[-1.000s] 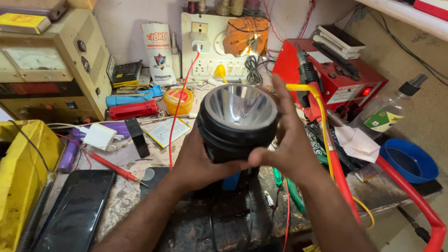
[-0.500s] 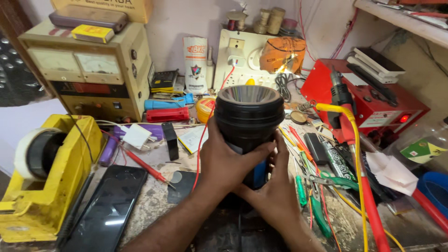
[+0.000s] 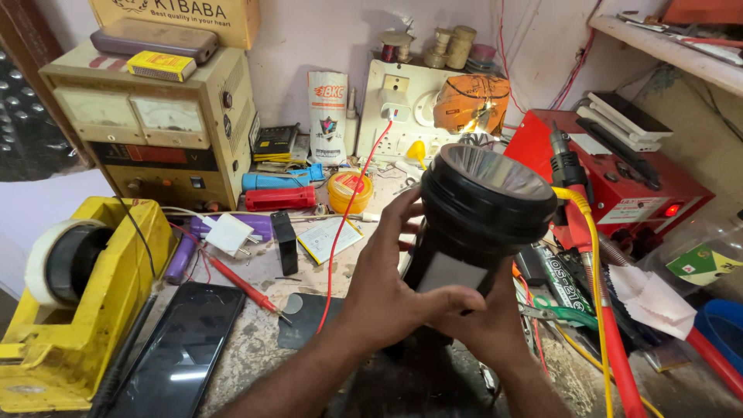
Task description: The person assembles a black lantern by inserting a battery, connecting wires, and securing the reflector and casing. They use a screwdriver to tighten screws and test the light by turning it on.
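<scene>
A cluttered repair bench [image 3: 255, 348] carries tools and wires. Nearest, the left hand [image 3: 387, 290] and right hand [image 3: 487, 329] wrap closed around a black torch [image 3: 480, 217], lens tilted up. Left of the torch lies a smartphone [image 3: 182, 348]; beyond it, a white socket board [image 3: 402, 108].

Black torch [image 3: 484, 209] in both hands, left hand [image 3: 387, 286], right hand [image 3: 487, 329]; cluttered workbench [image 3: 255, 348] below

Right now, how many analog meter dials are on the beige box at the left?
2: left dial and right dial, side by side on the beige box front. None seems hidden.
</scene>
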